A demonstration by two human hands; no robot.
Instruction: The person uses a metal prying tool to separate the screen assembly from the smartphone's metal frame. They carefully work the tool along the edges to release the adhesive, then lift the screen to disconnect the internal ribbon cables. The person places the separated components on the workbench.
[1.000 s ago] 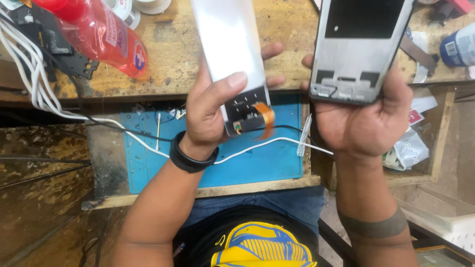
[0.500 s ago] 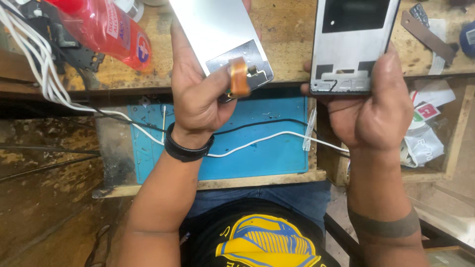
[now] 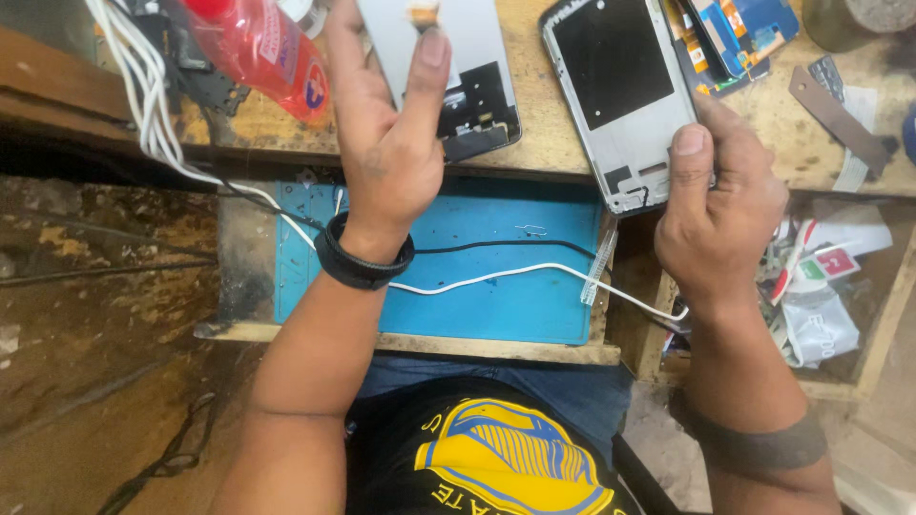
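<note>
Soft, even daylight is falling across the wooden counter (image 3: 563, 157) from about twelve o'clock, leaving the upper half bright while the recess under its front edge at nine o'clock is sinking into deep shadow. A pale glare is washing over the red plastic bottle (image 3: 258, 48) at eleven o'clock and the grey phone panel (image 3: 472, 38) near twelve. The centre is staying fairly sharp, but the wide lens is bending lines towards the corners, and the edges at three and six o'clock are softening.
</note>
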